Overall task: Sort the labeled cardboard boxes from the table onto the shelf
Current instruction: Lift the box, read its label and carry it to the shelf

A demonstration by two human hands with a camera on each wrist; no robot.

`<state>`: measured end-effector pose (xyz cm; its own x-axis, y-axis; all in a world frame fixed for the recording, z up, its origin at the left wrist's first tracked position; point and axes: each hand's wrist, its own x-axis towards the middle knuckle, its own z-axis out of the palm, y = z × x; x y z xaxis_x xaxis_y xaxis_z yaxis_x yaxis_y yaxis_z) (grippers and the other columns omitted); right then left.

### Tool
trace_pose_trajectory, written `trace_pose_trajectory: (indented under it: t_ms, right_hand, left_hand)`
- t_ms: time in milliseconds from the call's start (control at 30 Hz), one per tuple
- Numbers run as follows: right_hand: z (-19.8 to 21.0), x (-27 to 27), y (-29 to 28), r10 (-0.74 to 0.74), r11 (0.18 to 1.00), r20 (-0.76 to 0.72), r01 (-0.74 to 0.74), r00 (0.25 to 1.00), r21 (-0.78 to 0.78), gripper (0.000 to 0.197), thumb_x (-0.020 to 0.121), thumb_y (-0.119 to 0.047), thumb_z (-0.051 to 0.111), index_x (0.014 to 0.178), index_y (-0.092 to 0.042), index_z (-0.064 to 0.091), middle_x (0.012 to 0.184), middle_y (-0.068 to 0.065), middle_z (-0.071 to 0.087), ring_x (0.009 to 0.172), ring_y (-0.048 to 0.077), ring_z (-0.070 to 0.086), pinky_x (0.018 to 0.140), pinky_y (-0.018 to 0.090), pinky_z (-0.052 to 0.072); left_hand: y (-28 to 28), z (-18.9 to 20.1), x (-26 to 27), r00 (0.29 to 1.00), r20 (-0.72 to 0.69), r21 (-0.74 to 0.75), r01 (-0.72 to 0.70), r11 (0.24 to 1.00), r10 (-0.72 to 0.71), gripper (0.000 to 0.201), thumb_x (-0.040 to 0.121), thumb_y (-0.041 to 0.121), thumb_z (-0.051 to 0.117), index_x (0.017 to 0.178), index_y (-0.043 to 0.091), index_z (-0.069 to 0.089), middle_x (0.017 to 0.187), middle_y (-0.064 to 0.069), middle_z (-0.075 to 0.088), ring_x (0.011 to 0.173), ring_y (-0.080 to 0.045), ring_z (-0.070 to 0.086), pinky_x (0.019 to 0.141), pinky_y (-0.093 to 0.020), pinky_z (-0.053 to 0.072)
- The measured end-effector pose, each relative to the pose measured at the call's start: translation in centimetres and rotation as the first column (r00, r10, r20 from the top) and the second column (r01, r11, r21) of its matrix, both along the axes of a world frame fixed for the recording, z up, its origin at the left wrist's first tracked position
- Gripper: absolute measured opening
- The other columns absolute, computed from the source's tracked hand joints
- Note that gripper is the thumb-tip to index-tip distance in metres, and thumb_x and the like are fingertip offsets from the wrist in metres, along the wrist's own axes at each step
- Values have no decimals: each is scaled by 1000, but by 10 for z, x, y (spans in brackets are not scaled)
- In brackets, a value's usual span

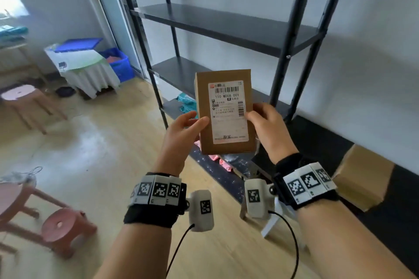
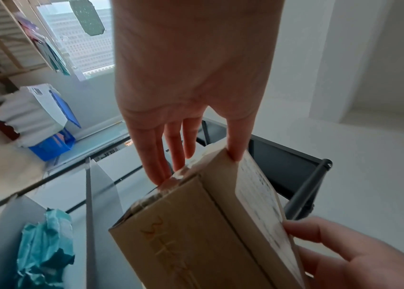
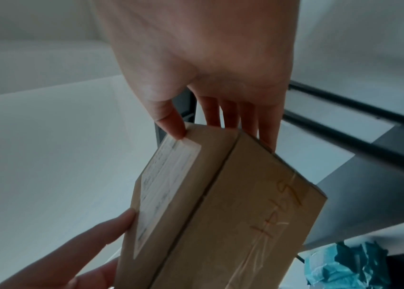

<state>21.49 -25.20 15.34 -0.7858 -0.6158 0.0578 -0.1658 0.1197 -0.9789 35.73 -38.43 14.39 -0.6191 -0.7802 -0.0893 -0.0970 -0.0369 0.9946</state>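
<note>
Gripping labeled box, both hands

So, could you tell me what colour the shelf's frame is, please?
Black; the shelf shows best in the head view.

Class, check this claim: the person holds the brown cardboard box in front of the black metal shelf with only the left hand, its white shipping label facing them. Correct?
Not quite. Both hands hold the brown cardboard box: the left hand and the right hand each grip a side, as the head view shows. The white shipping label faces the person, with the black metal shelf behind.
</note>
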Motion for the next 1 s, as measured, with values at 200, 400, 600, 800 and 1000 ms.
trace_pose_trajectory:
  t_ms: [200, 400, 600, 800, 1000]
  right_hand:
    - [-2, 31, -82, 93, 996, -10, -93, 996, 19, 23, 94, -29, 56, 114, -19, 61, 107, -3, 69, 98, 11, 66, 77, 27, 55]
    - [-3, 27, -167, 189, 981, 15, -189, 982, 30, 24, 97, -29, 56, 119, -18, 57, 106, -4, 67, 91, 6, 66, 57, 12, 50]
    - [-7, -3, -270, 243, 969, 17, -244, 970, 29, 22, 99, -30, 53, 119, -22, 54, 103, -5, 66, 89, 7, 66, 57, 14, 50]
    - [5, -34, -381, 281, 959, -5, -281, 960, 35, 27, 98, -33, 53, 122, -19, 57, 106, -2, 68, 94, 15, 68, 69, 25, 56]
    - [13, -45, -462, 326, 945, -31, -325, 945, 31, 23, 99, -36, 52, 117, -22, 58, 103, -4, 69, 88, 9, 68, 61, 18, 54]
  left_hand:
    - [-57, -5, 43, 990, 25, -25, -135, 990, 136, 45, 92, 33, 68, 129, 13, 55, 119, -7, 67, 108, -21, 69, 92, -40, 59]
    - [-129, -8, 44, 977, 25, -25, -211, 977, 212, 42, 95, 30, 66, 131, 12, 55, 120, -7, 67, 107, -19, 68, 83, -31, 59]
    - [-221, -9, 14, 963, 39, -61, -265, 962, 268, 45, 97, 32, 62, 135, 11, 53, 123, -8, 66, 108, -19, 68, 84, -30, 59]
    - [-317, 5, -13, 944, 59, -80, -319, 944, 324, 43, 98, 30, 59, 136, 10, 53, 126, -9, 65, 111, -21, 67, 86, -31, 58]
    - [-393, 12, -22, 926, 37, -99, -370, 924, 375, 43, 99, 28, 59, 137, 10, 54, 125, -9, 66, 106, -18, 67, 76, -23, 56]
